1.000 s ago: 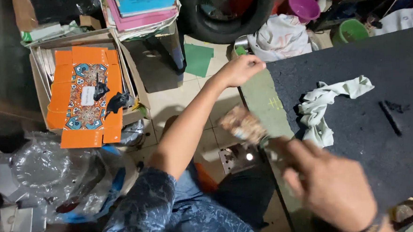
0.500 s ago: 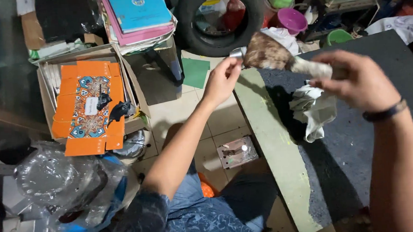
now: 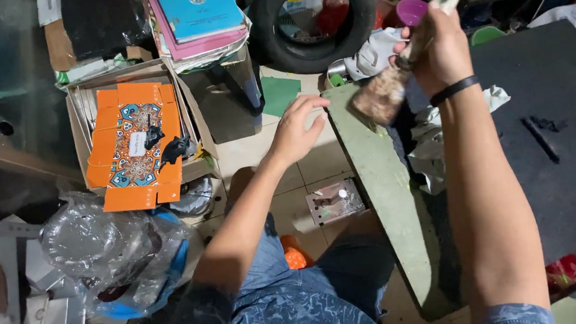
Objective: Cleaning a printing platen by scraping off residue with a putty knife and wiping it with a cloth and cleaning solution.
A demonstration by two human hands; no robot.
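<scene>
The right hand (image 3: 436, 46) is raised over the far end of a dark, felt-like board (image 3: 549, 135) and is clamped around the pale handle of a worn paintbrush (image 3: 389, 87), whose stained, mottled bristle head points down and to the left, hanging just above the board's green painted edge (image 3: 374, 177). A black band circles that wrist. The left hand (image 3: 296, 125) hovers with its fingers spread and holding nothing, just beside the near corner of the green edge — whether the fingertips actually touch it cannot be told from this angle. Beneath the right forearm a crumpled white rag (image 3: 432, 151) lies on the dark board, and farther right a small black strip (image 3: 540, 139) rests on the same surface. On the tiled floor below the left forearm sits a small shiny metal piece (image 3: 335, 201), with something orange (image 3: 294, 255) near the person's blue patterned trousers. To the left, a cardboard box (image 3: 187, 115) holds a flattened orange carton with a blue ornamental pattern (image 3: 133, 147) (two small black objects lie on top of it), and crumpled clear plastic (image 3: 102, 244) is heaped below the box. At the top stand a black rubber tyre (image 3: 268, 35) and a stack of books — blue cover uppermost (image 3: 201, 12).
</scene>
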